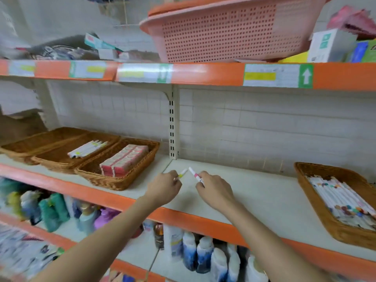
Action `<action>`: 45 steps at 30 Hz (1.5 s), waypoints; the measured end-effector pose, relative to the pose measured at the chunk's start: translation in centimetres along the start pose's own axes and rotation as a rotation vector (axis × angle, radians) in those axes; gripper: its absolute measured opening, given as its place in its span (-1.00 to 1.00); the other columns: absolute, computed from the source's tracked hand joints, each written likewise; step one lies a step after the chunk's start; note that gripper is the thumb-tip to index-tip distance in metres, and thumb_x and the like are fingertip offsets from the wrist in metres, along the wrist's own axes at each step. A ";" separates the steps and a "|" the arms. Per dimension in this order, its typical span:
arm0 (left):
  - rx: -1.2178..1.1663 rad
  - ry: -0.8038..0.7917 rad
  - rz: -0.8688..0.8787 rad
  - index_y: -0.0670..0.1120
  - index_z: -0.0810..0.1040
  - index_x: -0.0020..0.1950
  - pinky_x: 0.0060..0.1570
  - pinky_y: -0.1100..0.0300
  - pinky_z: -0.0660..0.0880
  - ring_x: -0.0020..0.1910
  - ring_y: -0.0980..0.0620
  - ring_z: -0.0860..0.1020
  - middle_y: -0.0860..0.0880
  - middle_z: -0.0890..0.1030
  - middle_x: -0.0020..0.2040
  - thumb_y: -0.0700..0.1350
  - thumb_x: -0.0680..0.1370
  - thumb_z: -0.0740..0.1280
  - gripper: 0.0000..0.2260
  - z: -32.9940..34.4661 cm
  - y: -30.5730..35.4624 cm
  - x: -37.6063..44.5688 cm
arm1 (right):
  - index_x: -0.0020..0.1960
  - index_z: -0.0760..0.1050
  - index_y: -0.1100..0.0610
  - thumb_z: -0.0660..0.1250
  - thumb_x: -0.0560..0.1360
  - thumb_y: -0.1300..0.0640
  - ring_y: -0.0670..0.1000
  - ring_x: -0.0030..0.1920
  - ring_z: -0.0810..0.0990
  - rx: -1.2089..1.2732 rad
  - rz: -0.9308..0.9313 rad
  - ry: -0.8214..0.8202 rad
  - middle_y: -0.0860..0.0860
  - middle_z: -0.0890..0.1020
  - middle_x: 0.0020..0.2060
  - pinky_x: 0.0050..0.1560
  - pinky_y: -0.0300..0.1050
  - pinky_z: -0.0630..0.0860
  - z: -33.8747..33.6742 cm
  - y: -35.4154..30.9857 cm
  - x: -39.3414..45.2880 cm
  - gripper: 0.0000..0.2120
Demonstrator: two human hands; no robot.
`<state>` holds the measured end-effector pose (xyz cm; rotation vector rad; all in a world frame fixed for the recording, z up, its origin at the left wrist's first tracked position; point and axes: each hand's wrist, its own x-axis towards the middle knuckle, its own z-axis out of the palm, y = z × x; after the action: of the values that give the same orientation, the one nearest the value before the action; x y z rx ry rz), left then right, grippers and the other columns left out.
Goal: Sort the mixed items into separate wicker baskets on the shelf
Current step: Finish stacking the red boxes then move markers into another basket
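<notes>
Head view: the left hand (164, 187) curls its fingers round a white pen with a yellow band (181, 174); the right hand (214, 190) pinches a white pen with a pink band (194, 174); both pens are above the bare shelf (254, 192), between the basket of pink boxes (120, 163) and the basket of mixed pens (343, 202), cut off at the right edge; the fingertips are hidden.

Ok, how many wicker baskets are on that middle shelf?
4. Three sit side by side at the left: an empty-looking one, one with markers, one with pink boxes. The fourth, full of mixed markers, sits at the right edge, partly cropped.
</notes>
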<state>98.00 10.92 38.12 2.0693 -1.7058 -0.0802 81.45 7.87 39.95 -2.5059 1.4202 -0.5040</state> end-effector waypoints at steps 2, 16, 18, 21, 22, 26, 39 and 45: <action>0.013 0.003 -0.018 -0.13 0.50 0.17 -0.13 0.05 0.45 0.01 -0.23 0.55 -0.19 0.62 -0.01 -0.08 0.57 0.16 -0.75 -1.4 -2.5 -0.3 | 0.20 0.41 0.16 0.09 0.60 0.11 0.14 -0.18 0.44 0.009 -0.009 -0.007 0.14 0.59 -0.04 -0.24 -0.08 0.29 1.2 -2.6 0.9 -0.75; -0.033 0.151 -0.185 -0.09 0.49 0.12 -0.24 0.10 0.41 -0.09 -0.16 0.57 -0.15 0.63 -0.08 0.00 0.61 0.14 -0.77 -7.1 -14.9 3.2 | 0.24 0.43 0.05 0.15 0.56 0.03 0.17 0.07 0.55 0.128 -0.122 -0.015 0.10 0.61 0.08 -0.13 -0.09 0.39 6.8 -14.2 12.2 -0.71; -0.031 0.158 -0.215 -0.07 0.48 0.16 -0.32 0.14 0.38 -0.19 -0.10 0.56 -0.09 0.61 -0.14 0.01 0.62 0.13 -0.76 -8.3 -16.6 4.2 | 0.31 0.40 0.02 0.16 0.57 0.02 0.16 0.09 0.56 0.151 -0.139 -0.025 0.08 0.61 0.11 -0.12 -0.10 0.40 7.6 -15.3 13.9 -0.67; 0.005 0.165 -0.248 -0.05 0.46 0.06 -0.31 0.14 0.36 -0.20 -0.06 0.51 -0.03 0.55 -0.17 -0.02 0.60 0.15 -0.83 -9.3 -18.7 5.2 | 0.35 0.37 0.02 0.17 0.57 0.03 0.16 0.05 0.57 0.136 -0.168 -0.040 0.09 0.62 0.10 -0.11 -0.08 0.46 8.7 -16.5 15.9 -0.64; 0.001 0.158 -0.256 -0.04 0.45 0.01 -0.30 0.14 0.37 -0.20 -0.06 0.51 -0.03 0.55 -0.18 -0.03 0.60 0.15 -0.87 -9.5 -19.4 5.4 | 0.36 0.37 0.02 0.17 0.57 0.04 0.16 0.02 0.58 0.140 -0.173 -0.048 0.08 0.62 0.07 -0.15 -0.09 0.45 9.1 -16.9 16.5 -0.63; -0.031 0.151 -0.274 -0.06 0.47 0.02 -0.24 0.10 0.44 -0.18 -0.10 0.56 -0.07 0.59 -0.18 -0.05 0.59 0.16 -0.86 -10.0 -22.7 6.8 | 0.39 0.35 -0.01 0.17 0.57 0.03 0.08 -0.10 0.58 0.156 -0.188 -0.073 0.03 0.61 -0.01 -0.23 -0.12 0.41 10.3 -19.2 18.9 -0.62; -0.061 0.070 -0.253 -0.15 0.52 0.07 -0.24 0.13 0.33 -0.16 -0.13 0.51 -0.12 0.56 -0.17 -0.04 0.59 0.14 -0.76 -15.0 -37.7 10.9 | 0.39 0.37 0.03 0.21 0.55 0.00 0.18 0.16 0.55 0.129 -0.115 -0.067 0.12 0.57 0.19 -0.02 -0.08 0.47 17.1 -32.9 24.8 -0.58; -0.052 -0.009 -0.221 -0.09 0.52 0.09 -0.27 0.16 0.31 -0.14 -0.09 0.53 -0.04 0.56 -0.17 -0.04 0.57 0.19 -0.80 -15.7 -41.9 13.2 | 0.41 0.34 0.06 0.19 0.56 0.07 0.18 0.19 0.53 0.022 -0.065 -0.076 0.14 0.55 0.21 -0.07 -0.10 0.40 19.2 -36.0 27.6 -0.58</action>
<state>144.62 8.69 39.49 2.2139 -1.4578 -0.2005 130.49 2.90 40.10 -2.5318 1.3027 -0.4288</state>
